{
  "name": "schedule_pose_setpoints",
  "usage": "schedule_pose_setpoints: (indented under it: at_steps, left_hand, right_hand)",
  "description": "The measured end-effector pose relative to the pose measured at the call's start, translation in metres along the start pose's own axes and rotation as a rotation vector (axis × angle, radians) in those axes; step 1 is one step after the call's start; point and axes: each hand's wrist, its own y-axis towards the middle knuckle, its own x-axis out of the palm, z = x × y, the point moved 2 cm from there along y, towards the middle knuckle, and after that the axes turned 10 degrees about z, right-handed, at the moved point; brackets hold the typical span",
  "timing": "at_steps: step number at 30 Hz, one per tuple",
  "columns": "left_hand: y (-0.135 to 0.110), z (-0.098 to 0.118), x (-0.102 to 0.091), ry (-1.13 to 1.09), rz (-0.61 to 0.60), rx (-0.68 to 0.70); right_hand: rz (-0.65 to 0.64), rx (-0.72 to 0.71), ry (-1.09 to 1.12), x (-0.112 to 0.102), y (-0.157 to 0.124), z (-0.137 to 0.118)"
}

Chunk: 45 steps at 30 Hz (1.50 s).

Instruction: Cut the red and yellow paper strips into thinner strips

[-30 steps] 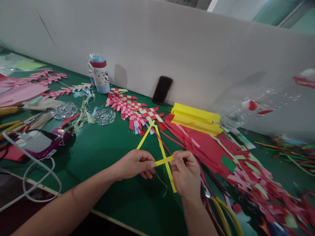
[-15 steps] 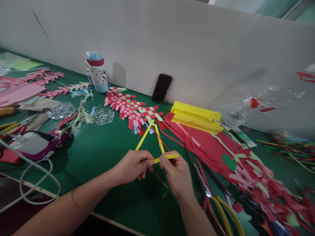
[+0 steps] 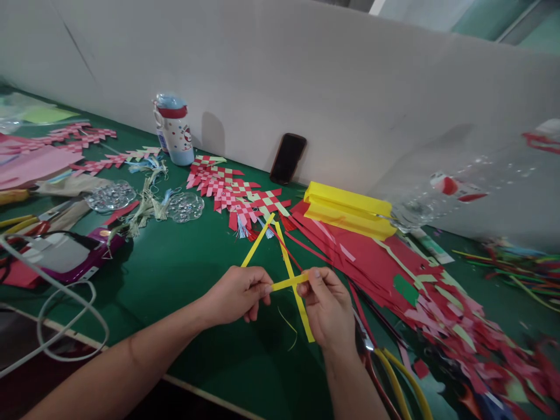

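A yellow paper strip (image 3: 286, 283) is stretched between my two hands above the green table. My left hand (image 3: 240, 291) pinches its left end between thumb and fingers. At the other end, my right hand (image 3: 326, 303) grips the strip between thumb and forefinger. Below it a second yellow strip (image 3: 301, 312) lies slanted on the table, passing beneath the held one. Another yellow strip (image 3: 259, 239) leans the other way beyond my left hand. Woven red, pink and green paper pieces (image 3: 236, 192) with tassels lie farther back.
Scissors (image 3: 371, 350) lie partly behind my right forearm. Red paper sheets (image 3: 336, 245), folded yellow paper (image 3: 350, 210) and paper scraps (image 3: 464, 326) spread rightward. A phone (image 3: 287, 157) leans on the partition near a drink bottle (image 3: 178, 137). A white cable (image 3: 74, 297) coils at left.
My right hand has slid rightward along the strip to its end, baring more of it. The lower part of the slanted strip on the table now shows. My left hand has barely moved.
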Motion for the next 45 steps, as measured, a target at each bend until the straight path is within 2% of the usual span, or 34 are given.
schedule_pose_setpoints:
  at_steps: [3,6,10,13,16,18,21,27,29,31,33,35,38,40,42,45]
  left_hand:
    - [0.000,0.000,-0.001,0.008,-0.017,-0.015]
    - [-0.002,0.003,0.003,0.033,-0.043,-0.013]
    - [-0.001,0.002,0.002,0.110,-0.028,0.013]
    - [0.003,0.001,-0.013,0.225,0.090,0.054]
    - [0.007,0.003,-0.035,0.417,0.287,0.119]
    - [0.010,0.003,-0.045,0.554,0.375,0.164]
    - [0.013,-0.002,-0.050,0.707,0.427,0.235]
    - [0.014,-0.009,-0.051,0.838,0.562,0.286]
    - [0.012,-0.007,-0.050,0.844,0.606,0.314]
    - [0.011,-0.003,-0.048,0.836,0.640,0.344]
    - [0.007,0.003,-0.043,0.784,0.686,0.418]
    - [0.001,0.008,-0.034,0.689,0.718,0.589]
    - [-0.006,0.013,-0.017,0.713,0.574,0.861]
    - [-0.009,0.013,-0.009,0.735,0.481,0.913]
    - [-0.009,0.013,-0.005,0.663,0.421,0.871]
    - [-0.009,0.014,-0.003,0.379,0.265,0.662]
  right_hand:
    - [-0.026,-0.032,-0.074,-0.003,0.001,0.002]
    - [0.025,-0.126,-0.187,-0.007,0.001,0.002]
    - [0.032,-0.215,-0.440,-0.011,0.003,-0.002]
    - [0.018,-0.372,-0.713,-0.016,0.012,-0.005]
    - [0.027,-0.560,-0.953,-0.021,0.022,-0.001]
    - [0.024,-0.589,-1.078,-0.023,0.026,0.004]
    - [0.025,-0.569,-1.117,-0.022,0.028,0.007]
    - [0.065,-0.529,-0.963,-0.024,0.025,-0.002]
    - [0.114,-0.448,-0.798,-0.025,0.021,-0.006]
    - [0.127,-0.306,-0.556,-0.023,0.016,-0.008]
    - [0.075,-0.161,-0.374,-0.017,0.008,-0.008]
    - [-0.043,-0.071,-0.362,-0.007,-0.002,-0.010]
    - [-0.261,0.017,-0.420,0.008,-0.016,-0.011]
    - [-0.371,0.066,-0.396,0.013,-0.023,-0.012]
    - [-0.437,0.123,-0.327,0.015,-0.028,-0.012]
    - [-0.451,0.213,-0.188,0.013,-0.029,-0.013]
